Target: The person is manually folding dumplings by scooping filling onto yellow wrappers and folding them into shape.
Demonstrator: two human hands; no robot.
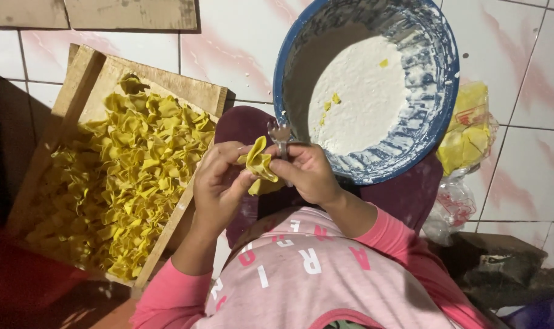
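White, pink-veined tiled floor (240,55). Left hand (219,183) and right hand (307,173) fingers pinch a crumpled yellow wrapper (258,163). Right also holds a spoon (281,135)

Yellow wrapper (260,166) and metal spoon (281,139)
Wrapper folded, crinkled, pinched upright over the lap; spoon stands beside it, bowl upward.

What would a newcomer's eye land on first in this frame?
Probably the shallow wooden tray at left, heaped with bright yellow folded dough wrappers. Next, the big round blue basin at upper right, holding a white filling. Between them, the left hand and right hand pinch one yellow wrapper, with a metal spoon in the right hand.
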